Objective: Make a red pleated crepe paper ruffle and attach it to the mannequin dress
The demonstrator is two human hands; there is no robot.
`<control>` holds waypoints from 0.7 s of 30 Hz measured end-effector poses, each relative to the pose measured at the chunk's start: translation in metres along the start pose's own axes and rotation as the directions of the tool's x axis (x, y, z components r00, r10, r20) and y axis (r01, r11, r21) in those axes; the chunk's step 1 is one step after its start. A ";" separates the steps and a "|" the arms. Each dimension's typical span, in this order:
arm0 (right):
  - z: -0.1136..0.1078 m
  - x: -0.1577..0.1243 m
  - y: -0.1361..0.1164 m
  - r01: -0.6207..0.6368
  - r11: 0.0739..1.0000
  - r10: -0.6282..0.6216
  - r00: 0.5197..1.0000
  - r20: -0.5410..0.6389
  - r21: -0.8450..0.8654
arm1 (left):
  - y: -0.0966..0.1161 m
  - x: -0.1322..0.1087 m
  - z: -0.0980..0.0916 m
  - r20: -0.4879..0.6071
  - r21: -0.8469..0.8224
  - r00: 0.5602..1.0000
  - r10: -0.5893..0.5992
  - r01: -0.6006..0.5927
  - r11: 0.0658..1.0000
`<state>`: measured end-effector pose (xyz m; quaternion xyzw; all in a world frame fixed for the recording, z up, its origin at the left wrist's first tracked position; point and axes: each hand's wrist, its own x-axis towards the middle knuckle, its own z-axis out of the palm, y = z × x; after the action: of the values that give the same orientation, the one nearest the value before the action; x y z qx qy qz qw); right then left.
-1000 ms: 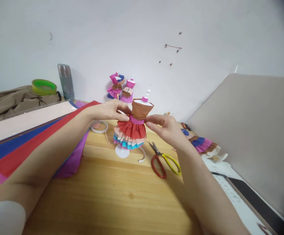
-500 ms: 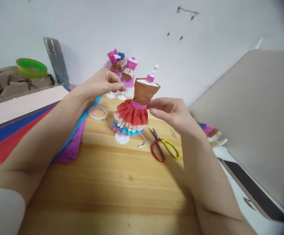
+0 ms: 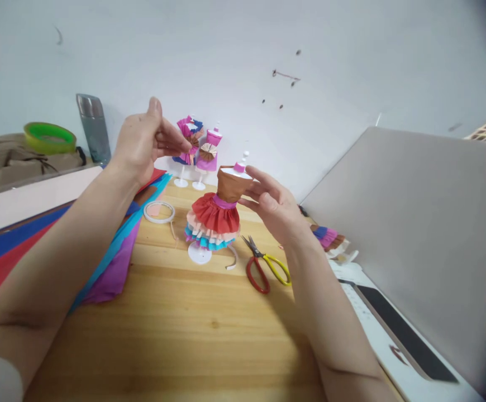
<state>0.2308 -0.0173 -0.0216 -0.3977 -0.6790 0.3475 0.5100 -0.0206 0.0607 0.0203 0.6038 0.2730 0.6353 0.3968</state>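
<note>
A small mannequin (image 3: 220, 212) on a white round stand wears a brown paper bodice, a purple waistband and a red skirt over peach and blue ruffles. My right hand (image 3: 270, 204) grips the brown bodice from the right side with curled fingers. My left hand (image 3: 146, 139) is raised above and left of the mannequin, apart from it, with fingertips pinched together; what they pinch, if anything, is too small to see. Behind stand two more dressed mannequins (image 3: 199, 148) near the wall.
Red-and-yellow scissors (image 3: 263, 265) lie right of the stand. A tape ring (image 3: 158, 211) sits to its left. Coloured paper sheets (image 3: 12, 251) cover the left of the wooden table (image 3: 193, 329). A grey flask (image 3: 93, 127), a green tape roll (image 3: 49, 137) and a grey board (image 3: 414, 223) border the area.
My left hand has left the mannequin's waist and risen up and to the left. My right hand shifted from the waistband to the brown bodice.
</note>
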 end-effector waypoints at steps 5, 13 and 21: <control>0.012 0.013 -0.001 0.039 0.999 -0.039 0.999 -0.001 -0.004 | 0.011 -0.004 -0.005 0.000 -0.002 1.000 0.023 -0.023 1.000; 0.018 0.039 0.004 -0.013 1.000 0.013 0.999 -0.036 -0.016 | 0.027 -0.006 -0.015 -0.031 -0.074 0.997 0.064 -0.066 0.995; -0.005 0.091 0.015 -0.076 0.995 0.083 0.990 -0.116 0.068 | 0.046 -0.011 -0.019 -0.109 -0.200 0.989 0.096 -0.117 0.973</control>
<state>0.2232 0.0710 0.0039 -0.4281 -0.6197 0.3646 0.5475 -0.0481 0.0293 0.0503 0.5412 0.1922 0.7095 0.4084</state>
